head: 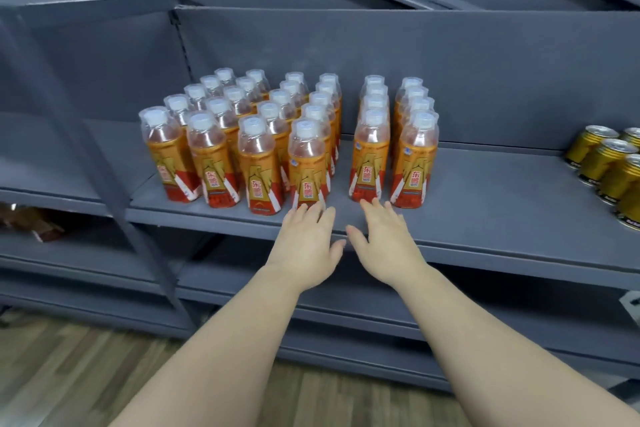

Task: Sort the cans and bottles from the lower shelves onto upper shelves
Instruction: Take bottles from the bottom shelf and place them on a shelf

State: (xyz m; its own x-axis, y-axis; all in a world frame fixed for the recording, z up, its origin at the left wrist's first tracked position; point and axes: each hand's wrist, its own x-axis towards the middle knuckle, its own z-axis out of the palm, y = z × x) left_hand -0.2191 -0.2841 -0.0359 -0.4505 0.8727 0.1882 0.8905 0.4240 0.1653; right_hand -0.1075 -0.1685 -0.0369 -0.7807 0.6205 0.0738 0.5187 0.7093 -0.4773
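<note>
Two bare hands lie over the front edge of a grey metal shelf - the left hand and the right hand, fingers straight, tips at the feet of the front bottles. The orange-labelled bottles, white-capped, stand in six rows; gold cans cluster well apart at far right.

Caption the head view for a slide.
Open left hand and right hand before orange bottles on grey shelf; gold cans nearby.
</note>
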